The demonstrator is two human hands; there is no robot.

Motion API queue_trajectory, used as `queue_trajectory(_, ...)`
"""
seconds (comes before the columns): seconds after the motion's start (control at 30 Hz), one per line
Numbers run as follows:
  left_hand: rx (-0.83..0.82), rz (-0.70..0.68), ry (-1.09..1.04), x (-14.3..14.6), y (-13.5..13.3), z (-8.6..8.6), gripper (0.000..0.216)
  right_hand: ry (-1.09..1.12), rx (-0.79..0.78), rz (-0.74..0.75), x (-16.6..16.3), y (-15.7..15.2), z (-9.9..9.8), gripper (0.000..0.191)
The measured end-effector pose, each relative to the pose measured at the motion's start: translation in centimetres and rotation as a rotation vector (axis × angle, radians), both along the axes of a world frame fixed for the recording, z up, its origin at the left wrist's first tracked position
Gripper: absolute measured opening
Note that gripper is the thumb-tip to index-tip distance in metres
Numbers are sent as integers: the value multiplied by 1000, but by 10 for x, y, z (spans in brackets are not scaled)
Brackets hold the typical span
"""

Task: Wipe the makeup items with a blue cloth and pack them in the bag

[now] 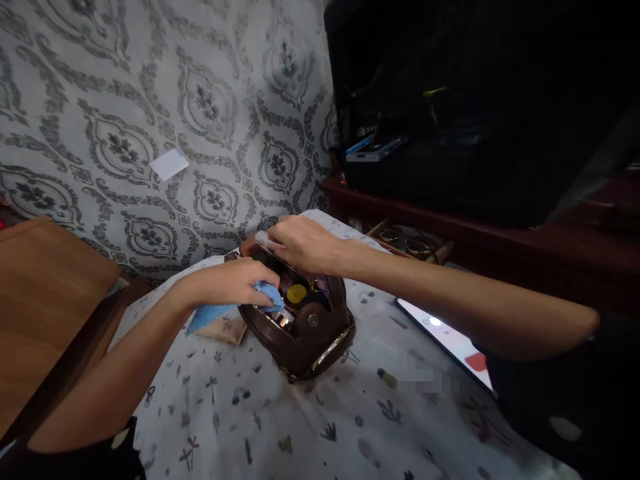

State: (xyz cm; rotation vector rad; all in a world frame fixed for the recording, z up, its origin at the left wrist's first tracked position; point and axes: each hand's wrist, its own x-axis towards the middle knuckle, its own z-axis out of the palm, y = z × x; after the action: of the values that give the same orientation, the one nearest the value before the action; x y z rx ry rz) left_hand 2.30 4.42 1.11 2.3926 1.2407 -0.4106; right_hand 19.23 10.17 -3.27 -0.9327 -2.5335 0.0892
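A brown handbag stands unzipped on the patterned tablecloth, its zip edges spread apart. Small items show in its opening, among them a round yellow lid. My left hand is closed around a blue cloth at the bag's left rim, and part of the cloth trails below the wrist. At the far side of the bag, my right hand pinches a whitish, see-through flat piece whose kind I cannot make out. Beside the bag, partly under the cloth, lies a beige packet.
A lit tablet or phone lies on the white tablecloth under my right forearm. To the right stands a large dark screen on a reddish-brown cabinet with an open drawer. Wooden furniture borders the left.
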Motion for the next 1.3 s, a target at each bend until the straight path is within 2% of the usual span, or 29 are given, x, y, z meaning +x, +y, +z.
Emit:
queue_trajectory(0.1,16,27,11,1,0,-1,13,18,-50,73,3,-7,-2,30)
queue_trajectory(0.2,1,63,9,2,-2,1,14,-23,-112,134,5,-11,-8,22)
queue_trajectory(0.37,-31,115,-33,3,-7,3,18,-154,-100,19,-1,-19,-15,25)
queue_trajectory(0.6,-26,141,-71,2,-9,1,22,-274,-154,22,-10,-20,-6,27)
queue_trajectory(0.83,4,139,-73,-3,-9,-2,26,19,-248,-57,-7,-16,-2,29)
queue_trajectory(1.0,-2,146,-96,-5,-10,-3,31,-4,-252,-132,-7,-24,-4,26)
queue_trajectory(1.1,2,162,-111,-6,-10,-5,30,6,-225,-146,-12,-27,-10,33)
queue_trajectory(1.3,24,156,-120,-12,-8,-10,29,161,-286,-123,-17,-24,-19,28)
